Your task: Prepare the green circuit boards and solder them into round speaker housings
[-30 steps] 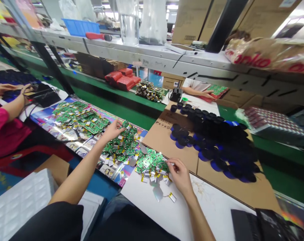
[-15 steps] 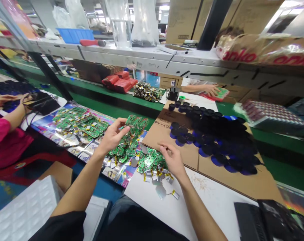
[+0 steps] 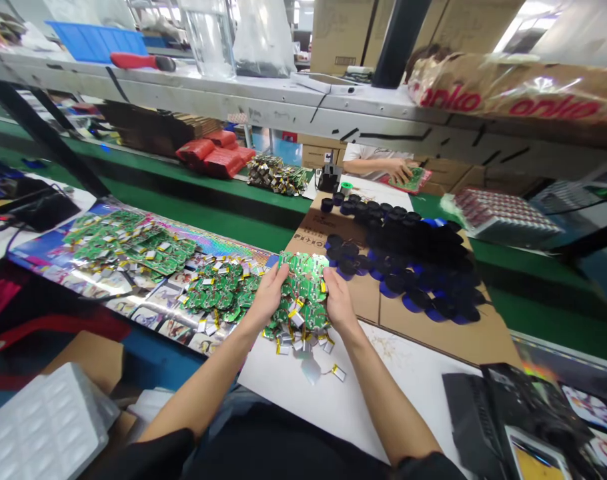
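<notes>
My left hand (image 3: 269,293) and my right hand (image 3: 337,299) are closed around a bunch of small round green circuit boards (image 3: 303,283), one hand on each side. Silver battery cells on thin wires dangle below the bunch onto a white sheet (image 3: 333,393). One loose cell (image 3: 339,372) lies on that sheet near my right wrist. To the left, another heap of green boards (image 3: 218,290) rests on a glossy printed sheet.
A cardboard sheet (image 3: 433,327) on the right carries several black and blue round caps (image 3: 408,260). More green boards (image 3: 123,240) spread far left. Black device (image 3: 508,413) at lower right, white foam tray (image 3: 43,427) lower left. A person's hand (image 3: 398,172) works across the green belt.
My left hand carried a clump of boards from the left heap over to the near pile. Both hands came together around the bunch. The view shifted left to right.
</notes>
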### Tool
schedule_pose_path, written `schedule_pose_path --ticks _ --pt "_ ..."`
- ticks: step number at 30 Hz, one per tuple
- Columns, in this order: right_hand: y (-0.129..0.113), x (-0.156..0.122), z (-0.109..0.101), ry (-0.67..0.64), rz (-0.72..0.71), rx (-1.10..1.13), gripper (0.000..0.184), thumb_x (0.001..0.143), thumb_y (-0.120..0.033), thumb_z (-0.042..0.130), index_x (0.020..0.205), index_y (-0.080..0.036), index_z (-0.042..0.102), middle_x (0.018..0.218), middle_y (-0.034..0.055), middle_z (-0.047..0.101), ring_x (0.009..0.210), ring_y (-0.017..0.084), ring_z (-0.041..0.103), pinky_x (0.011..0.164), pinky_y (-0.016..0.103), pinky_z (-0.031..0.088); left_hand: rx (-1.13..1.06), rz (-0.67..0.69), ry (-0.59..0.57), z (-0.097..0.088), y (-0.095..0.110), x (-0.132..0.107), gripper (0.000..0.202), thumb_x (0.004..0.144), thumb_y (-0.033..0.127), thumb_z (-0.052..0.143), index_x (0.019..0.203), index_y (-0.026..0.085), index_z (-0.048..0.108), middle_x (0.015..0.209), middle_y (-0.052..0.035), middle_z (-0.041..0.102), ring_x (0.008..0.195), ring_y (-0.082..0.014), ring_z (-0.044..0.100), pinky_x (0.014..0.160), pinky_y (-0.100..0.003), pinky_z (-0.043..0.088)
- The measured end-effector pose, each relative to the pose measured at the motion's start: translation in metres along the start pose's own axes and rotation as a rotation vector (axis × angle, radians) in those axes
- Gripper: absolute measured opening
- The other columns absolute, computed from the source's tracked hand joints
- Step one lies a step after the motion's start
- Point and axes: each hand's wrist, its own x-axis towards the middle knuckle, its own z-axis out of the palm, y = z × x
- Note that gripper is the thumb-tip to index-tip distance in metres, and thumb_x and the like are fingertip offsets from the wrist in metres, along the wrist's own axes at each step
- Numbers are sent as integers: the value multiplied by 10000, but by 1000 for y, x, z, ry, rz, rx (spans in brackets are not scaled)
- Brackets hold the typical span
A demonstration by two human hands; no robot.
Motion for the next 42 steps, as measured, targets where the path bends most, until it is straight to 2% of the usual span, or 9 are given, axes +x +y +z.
schedule_pose_path --ticks 6,9,15,21,26,30,34,38,42 --pt "22 22 3 -15 77 32 609 876 -812 562 914 -233 746 697 12 680 680 218 595 644 330 500 -104 -76 -6 3 -8 9 666 855 738 695 1221 182 720 1162 -102 790 1172 -301 707 1044 -402 543" --pt "25 31 4 -57 87 19 590 858 -816 579 838 -241 710 648 -6 631 643 199 550 607 314 473 -93 -64 7 -2 -7 12 673 864 734 685 1217 162 714 1187 -118 783 1184 -314 702 1068 -424 529" --pt "2 40 -5 -154 51 -44 551 821 -759 685 667 -244 563 600 -41 510 596 158 445 567 277 410 158 121 113 -12 3 3 579 972 688 584 1232 186 711 1324 -112 734 1304 -291 631 1144 -377 462" --pt "-23 19 -2 -118 -45 -97 557 918 -750 606 728 -227 577 710 -15 557 687 165 476 634 284 409 156 219 39 -5 25 -4 550 1033 617 532 1358 191 655 1390 -102 704 1343 -275 614 1172 -374 438" --pt "-13 10 -6 1 -71 -63 543 936 -735 599 778 -217 635 739 -4 618 698 169 516 664 290 438 -53 129 -104 6 22 2 567 1013 622 570 1371 192 663 1382 -99 720 1339 -288 628 1161 -400 469" --pt "-1 20 -10 -22 1 -15 602 849 -818 632 785 -220 665 682 -1 643 629 173 540 589 286 450 -127 63 -84 15 11 9 534 953 640 656 1247 201 731 1263 -88 775 1322 -296 641 1181 -399 456" --pt "3 30 -5 -46 42 -49 639 856 -858 562 786 -228 645 611 -1 622 583 190 562 549 298 459 -255 -51 -88 22 8 18 560 884 670 719 1143 173 739 1122 -95 801 1173 -307 706 1050 -409 545" --pt "-1 46 -8 -58 41 -133 650 858 -880 503 722 -246 555 582 -25 571 546 168 499 541 295 431 -107 100 20 9 16 23 552 912 705 657 1088 184 707 1071 -70 770 1060 -251 691 976 -349 529" --pt "-6 73 -11 -114 13 -281 587 818 -780 663 628 -248 504 550 -52 503 550 148 458 571 284 393 120 267 79 -9 30 17 493 985 674 566 1021 196 680 1020 -64 725 1020 -234 646 999 -338 486"
